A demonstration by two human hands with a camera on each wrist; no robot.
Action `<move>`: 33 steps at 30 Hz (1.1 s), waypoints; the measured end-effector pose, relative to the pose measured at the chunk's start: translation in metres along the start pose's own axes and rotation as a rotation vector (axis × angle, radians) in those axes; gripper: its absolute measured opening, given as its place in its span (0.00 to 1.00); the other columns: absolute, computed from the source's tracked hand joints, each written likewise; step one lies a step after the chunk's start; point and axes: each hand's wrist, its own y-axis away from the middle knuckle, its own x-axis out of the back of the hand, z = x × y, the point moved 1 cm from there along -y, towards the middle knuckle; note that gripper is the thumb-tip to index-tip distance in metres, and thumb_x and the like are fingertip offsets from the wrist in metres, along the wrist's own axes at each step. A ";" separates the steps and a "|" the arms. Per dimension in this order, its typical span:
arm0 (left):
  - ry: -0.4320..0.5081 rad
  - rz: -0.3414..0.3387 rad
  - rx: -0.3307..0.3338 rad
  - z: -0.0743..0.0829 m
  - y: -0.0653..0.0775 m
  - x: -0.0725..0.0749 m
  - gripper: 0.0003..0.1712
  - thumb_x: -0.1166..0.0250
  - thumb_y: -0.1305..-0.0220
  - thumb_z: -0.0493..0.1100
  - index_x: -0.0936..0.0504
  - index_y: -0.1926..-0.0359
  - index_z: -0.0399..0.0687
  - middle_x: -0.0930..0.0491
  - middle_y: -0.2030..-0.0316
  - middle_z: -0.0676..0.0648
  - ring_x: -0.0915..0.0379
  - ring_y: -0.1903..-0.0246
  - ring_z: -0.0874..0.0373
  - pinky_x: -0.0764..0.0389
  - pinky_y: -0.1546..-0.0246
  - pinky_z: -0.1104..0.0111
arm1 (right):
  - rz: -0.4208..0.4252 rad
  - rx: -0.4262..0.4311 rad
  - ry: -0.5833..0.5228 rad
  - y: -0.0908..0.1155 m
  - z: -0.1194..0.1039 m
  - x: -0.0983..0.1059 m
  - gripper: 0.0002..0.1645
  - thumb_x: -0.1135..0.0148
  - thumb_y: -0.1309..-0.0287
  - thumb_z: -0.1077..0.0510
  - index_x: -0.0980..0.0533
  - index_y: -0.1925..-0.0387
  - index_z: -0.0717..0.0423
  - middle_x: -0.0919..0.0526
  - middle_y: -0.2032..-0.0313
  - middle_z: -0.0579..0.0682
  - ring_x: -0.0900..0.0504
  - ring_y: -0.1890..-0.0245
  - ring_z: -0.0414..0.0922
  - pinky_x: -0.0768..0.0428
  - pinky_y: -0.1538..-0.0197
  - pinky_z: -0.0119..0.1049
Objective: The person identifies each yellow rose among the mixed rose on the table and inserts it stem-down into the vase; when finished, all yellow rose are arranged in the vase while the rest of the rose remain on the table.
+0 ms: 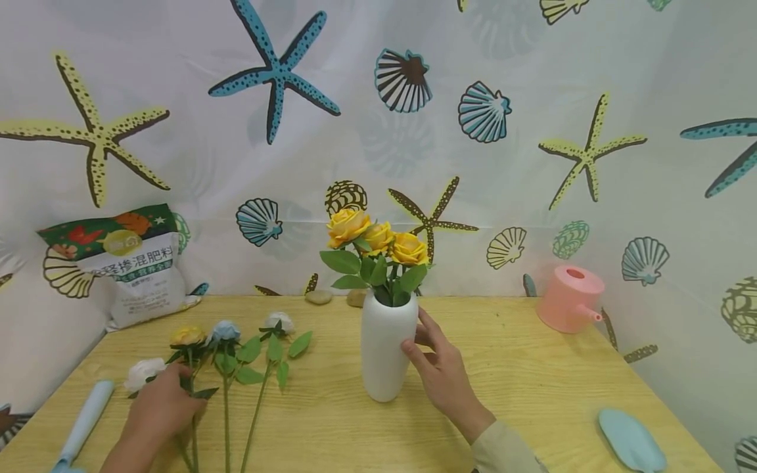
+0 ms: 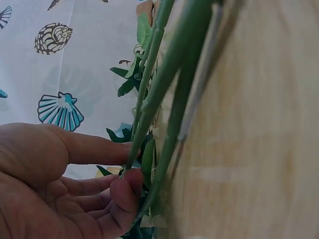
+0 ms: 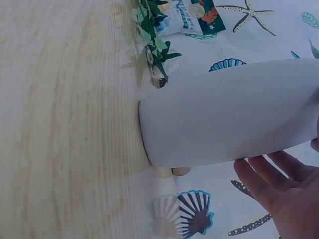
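Observation:
In the head view my left hand (image 1: 161, 408) is low over the flowers at left, beside a white rose (image 1: 144, 374) and a yellow rose (image 1: 188, 336). Thumb and fingers pinch a green flower stem (image 2: 149, 107) in the left wrist view; which bloom it carries cannot be told. A white vase (image 1: 387, 351) stands upright, holding several yellow roses (image 1: 378, 238) with green leaves. Against its right side, my right hand (image 1: 442, 374) holds the vase, thumb in front and fingers partly hidden behind. The fingertips touch its wall in the right wrist view.
A blue rose (image 1: 225, 331) and another white rose (image 1: 280, 322) lie right of my left hand. A blue-handled tool (image 1: 89, 417) lies far left, a fertilizer bag (image 1: 138, 272) behind. At right are a pink watering can (image 1: 569, 299) and a light-blue scoop-like piece (image 1: 631, 439). Stones (image 1: 319, 297) lie along the back.

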 end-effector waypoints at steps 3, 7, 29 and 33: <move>0.014 -0.007 -0.005 -0.002 -0.002 0.000 0.43 0.28 0.42 0.42 0.38 0.36 0.20 0.19 0.56 0.29 0.20 0.60 0.40 0.19 0.63 0.51 | 0.000 0.000 0.001 0.000 0.000 0.000 0.37 0.41 0.29 0.54 0.42 0.23 0.47 0.20 0.38 0.59 0.19 0.41 0.56 0.15 0.46 0.37; 0.036 0.003 -0.038 -0.004 -0.003 0.002 0.42 0.27 0.42 0.42 0.37 0.37 0.20 0.17 0.59 0.33 0.19 0.62 0.44 0.18 0.63 0.52 | -0.001 0.003 0.000 0.000 -0.002 0.000 0.37 0.41 0.28 0.54 0.41 0.23 0.48 0.20 0.38 0.60 0.19 0.41 0.56 0.16 0.46 0.35; 0.587 0.499 -0.240 0.088 0.063 0.021 0.33 0.29 0.36 0.42 0.30 0.33 0.43 0.17 0.65 0.60 0.23 0.70 0.75 0.18 0.68 0.77 | -0.002 -0.007 0.002 0.001 -0.002 0.000 0.37 0.41 0.28 0.52 0.42 0.23 0.47 0.21 0.37 0.59 0.19 0.40 0.55 0.16 0.46 0.35; 0.820 0.683 -0.451 0.130 0.078 0.018 0.27 0.28 0.40 0.31 0.25 0.40 0.42 0.19 0.68 0.64 0.21 0.70 0.73 0.18 0.67 0.81 | -0.002 -0.008 0.005 0.000 -0.002 0.000 0.37 0.41 0.28 0.52 0.42 0.23 0.47 0.21 0.37 0.59 0.20 0.40 0.55 0.16 0.45 0.38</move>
